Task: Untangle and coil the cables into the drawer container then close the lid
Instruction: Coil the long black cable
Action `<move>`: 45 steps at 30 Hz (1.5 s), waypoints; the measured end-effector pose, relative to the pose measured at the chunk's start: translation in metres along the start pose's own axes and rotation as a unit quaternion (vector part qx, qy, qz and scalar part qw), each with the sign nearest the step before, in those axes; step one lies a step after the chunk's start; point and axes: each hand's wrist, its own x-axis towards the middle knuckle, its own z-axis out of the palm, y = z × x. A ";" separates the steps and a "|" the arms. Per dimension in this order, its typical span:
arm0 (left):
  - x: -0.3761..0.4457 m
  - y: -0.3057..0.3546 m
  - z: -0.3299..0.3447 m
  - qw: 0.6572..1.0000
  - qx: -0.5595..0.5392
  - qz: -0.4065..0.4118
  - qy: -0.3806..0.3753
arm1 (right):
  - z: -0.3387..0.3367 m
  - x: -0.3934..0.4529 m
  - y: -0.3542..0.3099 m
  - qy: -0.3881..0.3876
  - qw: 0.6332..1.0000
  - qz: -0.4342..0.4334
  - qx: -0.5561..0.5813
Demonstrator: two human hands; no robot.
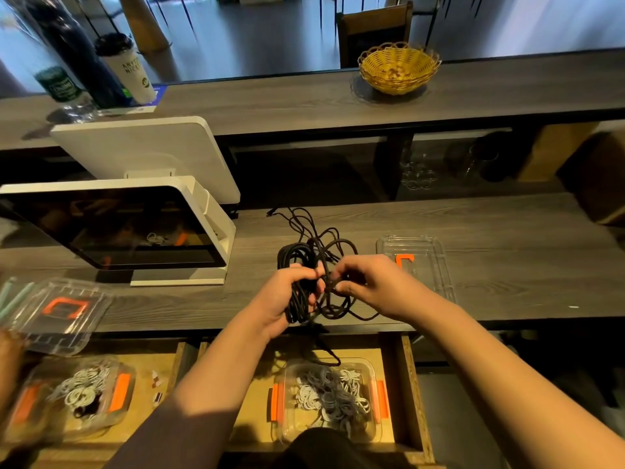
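**A:** Start nearest. What sits right under the arms?

**B:** An open wooden drawer, and in it a clear container with orange latches already holding coiled white and grey cables. It is uncovered, I'd judge so the next coil can drop straight in. A loose end of the black cable hangs down over the counter's edge towards it.

**A:** And the hands?

**B:** Both work above the front edge of the wooden counter. The left hand has its fingers wrapped round a thick bundle of black cable, seemingly keeping the gathered loops together. The right hand pinches a strand at a knot just beside the left thumb, fingers curled in tight; it looks to be picking the snarl apart.

**A:** So the coil isn't finished?

**B:** Not by my reading. Loose loops spill onto the counter behind the hands, and a plug end trails off further back.

**A:** Where's the lid?

**B:** A clear lid with an orange clip lies flat on the counter just right of the right hand, within reach for closing later.

**A:** Anything else?

**B:** To the left, a second container of white cables and another clear lid. Further back stands a white point-of-sale screen, and on the raised ledge a yellow wicker basket.
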 end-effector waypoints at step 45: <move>-0.010 0.001 -0.039 0.912 0.390 0.100 0.083 | 0.011 -0.008 0.021 0.053 0.933 0.198 0.297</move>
